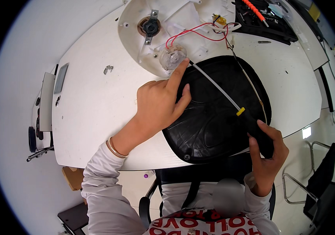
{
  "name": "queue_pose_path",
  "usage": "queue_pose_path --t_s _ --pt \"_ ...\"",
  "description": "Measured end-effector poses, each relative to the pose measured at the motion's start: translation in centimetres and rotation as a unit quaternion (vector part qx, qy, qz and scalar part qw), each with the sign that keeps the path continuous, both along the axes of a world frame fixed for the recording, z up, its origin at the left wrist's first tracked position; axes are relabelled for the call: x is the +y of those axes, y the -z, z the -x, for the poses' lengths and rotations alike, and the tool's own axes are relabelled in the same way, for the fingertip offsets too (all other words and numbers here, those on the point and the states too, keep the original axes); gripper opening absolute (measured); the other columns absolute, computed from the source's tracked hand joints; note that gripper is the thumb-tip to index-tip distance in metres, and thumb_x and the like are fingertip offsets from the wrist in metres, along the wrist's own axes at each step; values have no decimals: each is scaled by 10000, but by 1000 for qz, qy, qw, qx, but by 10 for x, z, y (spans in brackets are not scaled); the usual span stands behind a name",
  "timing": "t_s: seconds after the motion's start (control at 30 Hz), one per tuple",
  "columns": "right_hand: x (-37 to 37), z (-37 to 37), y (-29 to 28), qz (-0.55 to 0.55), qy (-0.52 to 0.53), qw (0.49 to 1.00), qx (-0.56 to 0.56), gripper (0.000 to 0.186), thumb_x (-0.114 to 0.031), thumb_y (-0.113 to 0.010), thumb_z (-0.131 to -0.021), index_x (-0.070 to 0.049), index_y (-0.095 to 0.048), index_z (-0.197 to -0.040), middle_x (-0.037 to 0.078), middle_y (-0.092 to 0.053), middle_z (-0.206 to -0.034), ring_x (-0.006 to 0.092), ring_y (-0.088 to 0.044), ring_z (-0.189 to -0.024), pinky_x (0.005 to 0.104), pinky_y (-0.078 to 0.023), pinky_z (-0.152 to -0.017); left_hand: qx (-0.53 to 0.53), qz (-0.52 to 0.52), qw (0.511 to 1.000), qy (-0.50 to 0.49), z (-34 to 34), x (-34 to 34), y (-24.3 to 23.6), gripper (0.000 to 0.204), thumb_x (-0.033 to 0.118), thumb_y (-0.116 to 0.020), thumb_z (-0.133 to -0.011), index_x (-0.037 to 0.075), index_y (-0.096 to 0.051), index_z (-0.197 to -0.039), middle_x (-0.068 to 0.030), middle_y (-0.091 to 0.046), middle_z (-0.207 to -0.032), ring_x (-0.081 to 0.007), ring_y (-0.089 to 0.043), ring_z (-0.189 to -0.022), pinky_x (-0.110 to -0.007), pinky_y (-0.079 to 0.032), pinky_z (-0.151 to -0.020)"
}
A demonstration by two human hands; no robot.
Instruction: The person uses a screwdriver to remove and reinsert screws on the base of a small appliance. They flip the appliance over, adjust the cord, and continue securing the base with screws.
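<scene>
I cannot make out the tip of the screwdriver (218, 88); my right hand (271, 150) grasps its handle. My left hand (156, 101), half open, touches a clear dome (171, 58).

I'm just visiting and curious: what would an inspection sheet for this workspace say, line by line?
Surface: white table, a few small dark marks or scraps.
Main things: screwdriver passing over a black rounded panel; clear round part in a white shell.
Clutter: black tool case with an orange rod; small metal bit nearby.
Hands: right hand grips the screwdriver's handle; left hand has its index fingertip at the clear part's edge.
Cables: red wires loop from the clear part.
Surroundings: black chair at right; cardboard box at lower left.
</scene>
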State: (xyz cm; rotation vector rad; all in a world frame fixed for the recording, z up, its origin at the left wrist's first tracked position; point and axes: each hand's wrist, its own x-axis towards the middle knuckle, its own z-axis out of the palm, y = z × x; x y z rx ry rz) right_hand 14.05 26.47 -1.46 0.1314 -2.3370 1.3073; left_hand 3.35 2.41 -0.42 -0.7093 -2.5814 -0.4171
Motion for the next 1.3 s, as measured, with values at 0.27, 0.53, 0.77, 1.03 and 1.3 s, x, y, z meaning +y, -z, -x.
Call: queue_pose_path --t_s 0.27,0.53,0.77,1.03,1.3 --pt "0 1 0 -2 -4 1000 4 345 2 -729 -711 -45 -649 -1044 110 -679 -858 184 -664 -697 233 -482 -608 -5 -10 1000 -5 1 0 2 530 139 -647 -767 29 -519 -1269 -45 -474 -449 -225 -470 -363 -325 -365 -398" --pt "1 2 3 -10 -2 1000 8 340 -6 -731 -708 -46 -649 -1035 112 -680 -859 196 -666 -699 240 -485 -607 -9 -10 1000 -6 1 0 2 531 142 -644 -769 28 -515 -1271 -51 -483 -455 -234 -483 -371 -330 -368 -399" --pt "1 2 2 -5 -8 1000 8 343 -11 -735 -711 -45 -647 -1042 112 -678 -857 193 -661 -694 239 -480 -599 -20 -13 1000 -12 0 0 2 542 143 -641 -771 36 -502 -1284 -53 -484 -456 -237 -487 -373 -334 -373 -399" --pt "1 1 1 -5 -8 1000 2 351 -9 -733 -718 -44 -641 -1054 117 -675 -858 194 -664 -702 236 -481 -603 -36 -10 999 -13 0 -1 1 590 98 -631 -779 77 -455 -1342 -20 -475 -475 -190 -492 -382 -300 -374 -407" --pt "2 0 2 -2 -9 1000 6 353 -14 -729 -727 -44 -632 -1066 119 -676 -869 196 -668 -704 234 -486 -603 -51 5 999 -17 1 0 1 625 105 -633 -781 82 -419 -1368 -19 -484 -475 -193 -502 -384 -303 -377 -407"
